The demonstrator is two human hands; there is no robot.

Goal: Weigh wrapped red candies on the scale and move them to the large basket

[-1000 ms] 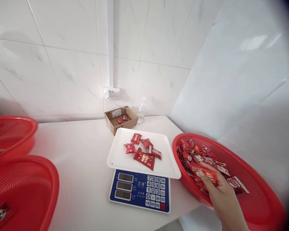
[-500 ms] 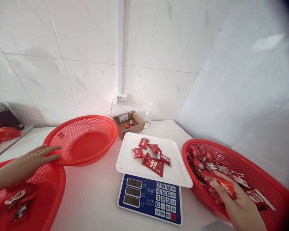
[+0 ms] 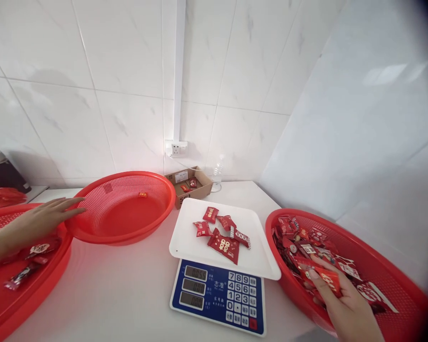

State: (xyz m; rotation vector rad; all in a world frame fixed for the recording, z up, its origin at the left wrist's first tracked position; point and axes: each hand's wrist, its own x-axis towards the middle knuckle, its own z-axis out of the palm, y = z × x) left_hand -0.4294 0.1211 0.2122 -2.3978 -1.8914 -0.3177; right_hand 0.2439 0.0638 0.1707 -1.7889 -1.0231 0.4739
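My left hand [image 3: 46, 221] has its fingers stretched out over the near left red basket [image 3: 62, 275], by the rim of the far red basket [image 3: 124, 235]. Several wrapped sweets [image 3: 39, 249] lie in that near basket. On the right, my right hand [image 3: 345, 304] pinches a red candy packet [image 3: 330, 280] above the right red basket [image 3: 388, 251], which holds many wrapped sweets [image 3: 317, 235]. Between the hands, a blue-fronted digital scale [image 3: 219, 297] carries a white tray [image 3: 189, 244] with several red packets [image 3: 224, 244] on it.
Behind the scale stands a small cardboard box [image 3: 196, 192] with a few packets inside. A clear plastic bottle [image 3: 218, 168] and a wall socket [image 3: 178, 149] are beyond it. One small orange packet [image 3: 142, 194] lies in the far basket. A dark jar [image 3: 7, 173] sits at far left.
The near left basket has shifted left and away from me, with my left hand over it. My right hand stays over the right basket with the candy packet. The view has shifted slightly.
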